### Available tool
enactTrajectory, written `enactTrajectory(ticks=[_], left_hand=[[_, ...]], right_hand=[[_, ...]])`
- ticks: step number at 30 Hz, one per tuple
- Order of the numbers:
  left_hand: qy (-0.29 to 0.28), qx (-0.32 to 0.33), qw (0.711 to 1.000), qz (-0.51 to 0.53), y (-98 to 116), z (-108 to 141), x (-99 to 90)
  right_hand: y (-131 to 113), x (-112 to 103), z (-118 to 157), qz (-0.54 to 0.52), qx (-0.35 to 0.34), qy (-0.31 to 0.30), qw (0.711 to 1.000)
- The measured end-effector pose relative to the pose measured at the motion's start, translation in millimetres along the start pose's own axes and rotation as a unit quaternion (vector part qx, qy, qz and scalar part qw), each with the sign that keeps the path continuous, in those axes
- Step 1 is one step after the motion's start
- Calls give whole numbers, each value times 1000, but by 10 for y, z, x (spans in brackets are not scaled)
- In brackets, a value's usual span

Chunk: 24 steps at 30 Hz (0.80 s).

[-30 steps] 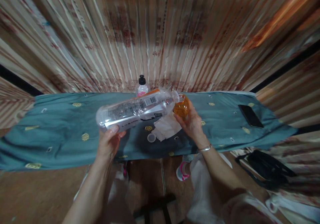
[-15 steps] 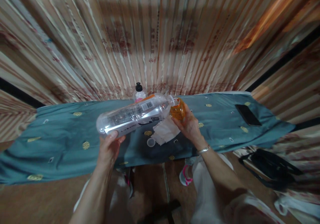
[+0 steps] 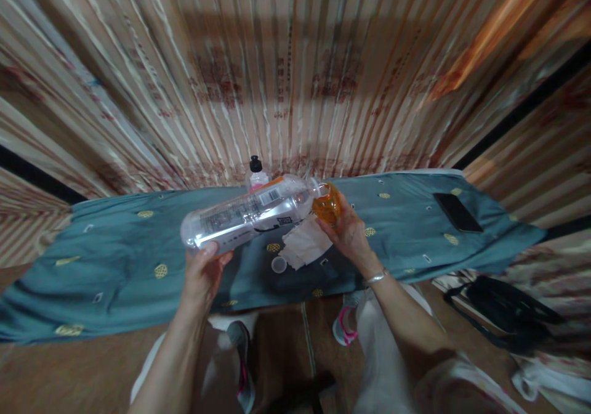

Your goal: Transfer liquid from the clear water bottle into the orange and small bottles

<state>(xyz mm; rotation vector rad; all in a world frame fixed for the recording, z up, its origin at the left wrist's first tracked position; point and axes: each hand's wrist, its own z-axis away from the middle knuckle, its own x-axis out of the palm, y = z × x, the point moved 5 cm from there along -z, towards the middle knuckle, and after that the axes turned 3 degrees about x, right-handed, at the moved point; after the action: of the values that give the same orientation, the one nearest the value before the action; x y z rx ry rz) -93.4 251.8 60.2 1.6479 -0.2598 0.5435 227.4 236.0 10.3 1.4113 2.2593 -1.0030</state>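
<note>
My left hand (image 3: 205, 270) is closed around the lower end of a large clear plastic bottle (image 3: 244, 214). The bottle lies tilted in the air, its neck toward the right. At its mouth is a small orange see-through container (image 3: 327, 204), which my right hand (image 3: 347, 229) grips from the right. Whether liquid passes between them cannot be made out. Below them, a crumpled white tissue (image 3: 305, 243) rests on the teal cloth, with a small round clear cap (image 3: 279, 265) beside its left edge.
Behind the large bottle stands a small bottle with a black top (image 3: 256, 170). A black phone (image 3: 457, 212) lies on the right part of the cloth-covered table (image 3: 124, 247). Striped curtains hang behind. A black bag (image 3: 508, 306) is at the lower right.
Both hands and what they hold stay nearly in place, with only a slight shift of the view. A shoe at the lower left shows more fully.
</note>
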Motion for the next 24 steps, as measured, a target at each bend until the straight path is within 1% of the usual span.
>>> enactTrajectory(ticks=[7,12,16,20,24], left_hand=[[17,2,1000,-14,36,9,-59],[11,13,1000,-17,73,14,-72],[19,7,999,-26,63,11,-101],[9,12,1000,-16,77,11,-106],[6,6,1000,-13,85,16,-105]], right_hand=[[-21,16,2,18,2,-14,1000],[-31,26,0,18,-5,-13,1000],[-23,40,-1,15,-12,-13,1000],[-43,39,-1,24,-22,-2,999],[-41,45,2,22,-18,-3,1000]])
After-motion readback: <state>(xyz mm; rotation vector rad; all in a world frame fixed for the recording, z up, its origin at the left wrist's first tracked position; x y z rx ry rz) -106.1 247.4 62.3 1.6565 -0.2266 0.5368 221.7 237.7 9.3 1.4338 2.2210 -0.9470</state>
